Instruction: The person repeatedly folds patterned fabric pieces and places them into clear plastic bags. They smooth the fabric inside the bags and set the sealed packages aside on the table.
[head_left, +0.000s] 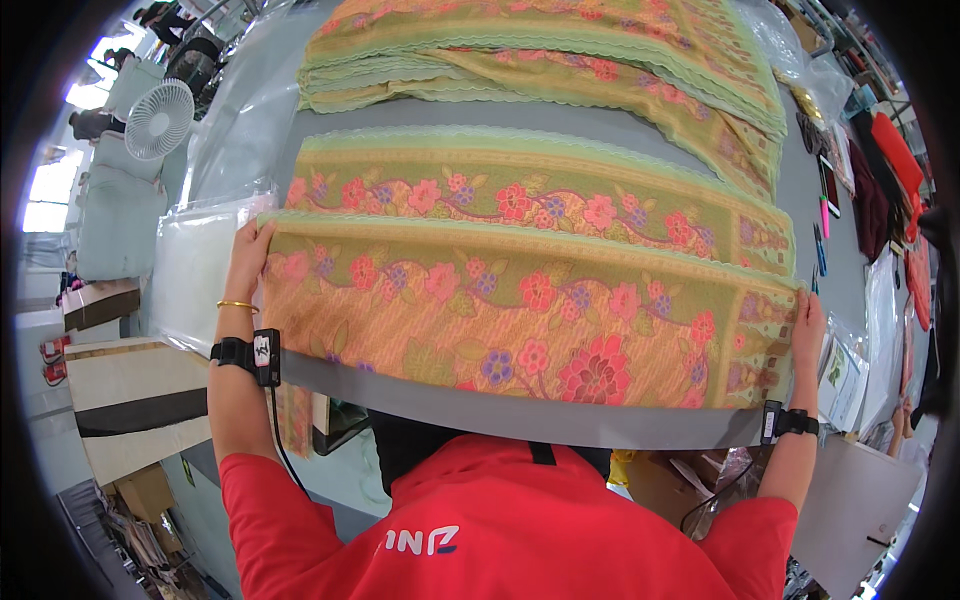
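A long floral cloth point(480, 290), orange and green with pink and purple flowers and a scalloped pale green edge, lies across the grey table in front of me. My left hand point(252, 243) is closed on its left end, fingers pinching the scalloped edge. At the opposite end my right hand point(808, 325) grips the same edge, and the cloth is stretched straight between both hands. Just beyond this edge another floral band point(480, 195) lies parallel; whether it belongs to the same cloth I cannot tell. Both wrists carry black strapped devices with cables.
A folded heap of similar cloth point(540, 50) covers the table's far side. Clear plastic bags point(195, 270) lie at left, near a white fan point(160, 119). Along the right edge are a phone point(829, 185), a pink pen point(824, 215) and papers point(845, 380).
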